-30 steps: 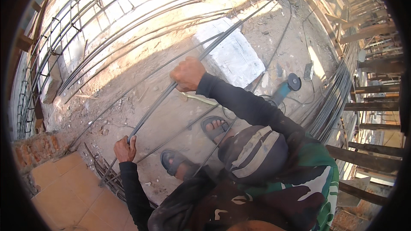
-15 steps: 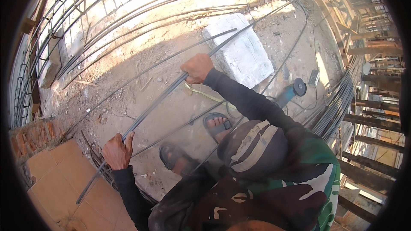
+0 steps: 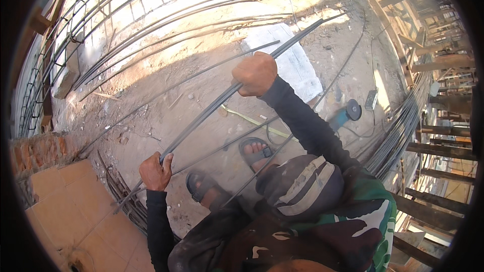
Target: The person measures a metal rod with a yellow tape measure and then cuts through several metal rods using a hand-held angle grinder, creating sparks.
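Observation:
A thin bundle of steel rebar slants across the front of me, from the tiles at lower left up to the far right. My right hand is closed in a fist around it, near the pale concrete block. Lower down on the left, my left hand wraps the same bars, with its thumb along them. The bars' far part passes above the block. A loose rod lies beyond the bundle, and another rod runs on the near side, close to my sandalled feet.
An angle grinder lies on the dirt at right, near a power strip. Stacked rebar fills the right side. A rebar cage stands at far left. Orange tiles and a brick edge lie at left.
Both hands have shifted rightward with the rebar bundle, my left hand also upward. The bundle's lower end has moved up and right over the tiles. Both grips stay closed.

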A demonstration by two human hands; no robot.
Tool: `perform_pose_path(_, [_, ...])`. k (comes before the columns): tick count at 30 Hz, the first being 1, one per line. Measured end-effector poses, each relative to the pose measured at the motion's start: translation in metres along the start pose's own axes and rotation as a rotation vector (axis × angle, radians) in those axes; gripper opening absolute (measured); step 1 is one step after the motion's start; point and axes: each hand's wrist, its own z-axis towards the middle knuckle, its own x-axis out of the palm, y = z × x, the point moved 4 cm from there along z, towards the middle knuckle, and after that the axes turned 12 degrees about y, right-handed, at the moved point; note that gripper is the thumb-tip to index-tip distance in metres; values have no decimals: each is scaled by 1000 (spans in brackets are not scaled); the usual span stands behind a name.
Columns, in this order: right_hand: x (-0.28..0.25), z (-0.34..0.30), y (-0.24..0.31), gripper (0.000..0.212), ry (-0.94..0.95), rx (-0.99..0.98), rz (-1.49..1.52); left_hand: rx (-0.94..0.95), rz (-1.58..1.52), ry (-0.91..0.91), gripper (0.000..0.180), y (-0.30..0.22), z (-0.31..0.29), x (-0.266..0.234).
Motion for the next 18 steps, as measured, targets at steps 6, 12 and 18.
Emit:
perform_pose_path(6, [-72,-11,-13,25,-129,-21,-162,145,-30,-116,53,-30,24,7])
perform_pose_path(12, [-49,-19,-1,23,-134,59,-55,141,42,-60,51,-10,27,-21])
perform_pose_path(18, [19,15,18,15,71,75,191,-61,343,18,50,4,-27,-82])
